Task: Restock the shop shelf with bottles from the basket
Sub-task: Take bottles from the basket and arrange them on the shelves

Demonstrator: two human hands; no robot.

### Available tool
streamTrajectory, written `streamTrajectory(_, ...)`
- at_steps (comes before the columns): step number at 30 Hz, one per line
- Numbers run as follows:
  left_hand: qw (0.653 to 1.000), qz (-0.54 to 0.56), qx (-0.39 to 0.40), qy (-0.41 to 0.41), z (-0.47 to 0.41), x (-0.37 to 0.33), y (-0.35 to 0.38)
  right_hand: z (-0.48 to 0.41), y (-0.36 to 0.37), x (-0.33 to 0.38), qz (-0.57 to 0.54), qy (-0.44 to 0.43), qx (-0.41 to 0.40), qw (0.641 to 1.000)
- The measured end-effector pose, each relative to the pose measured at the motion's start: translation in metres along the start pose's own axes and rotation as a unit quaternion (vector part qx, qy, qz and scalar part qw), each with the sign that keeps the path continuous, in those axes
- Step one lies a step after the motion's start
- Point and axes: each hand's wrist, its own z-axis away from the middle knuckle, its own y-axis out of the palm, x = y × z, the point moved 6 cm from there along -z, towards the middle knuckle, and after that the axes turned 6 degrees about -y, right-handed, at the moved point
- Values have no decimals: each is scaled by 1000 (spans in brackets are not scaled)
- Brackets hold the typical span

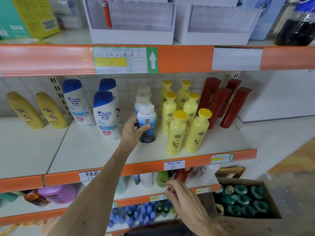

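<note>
Your left hand (134, 129) wraps the white-capped blue-and-white plastic bottle (147, 126), upright on the white middle shelf (95, 150), nearest in its matching row, likely to square the facing. Your right hand (180, 195) hangs low, loosely curled, no bottle.

The left hand (133, 132) and right hand (180, 196) are bare, and so are both forearms (95, 193).

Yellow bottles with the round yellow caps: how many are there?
6, all on the middle shelf, left of the red bottles: front left, front right, middle left, middle right, back left, back right. Another could be hidden behind them.
</note>
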Motion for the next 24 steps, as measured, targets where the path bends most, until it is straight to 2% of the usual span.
streamTrajectory(20,1000,-6,-6,-18,4,3,-8,10,1,2,18,10,20,1000)
streamTrajectory(24,998,-22,-59,-10,22,4,-15,14,1,6,18,11,14,1000)
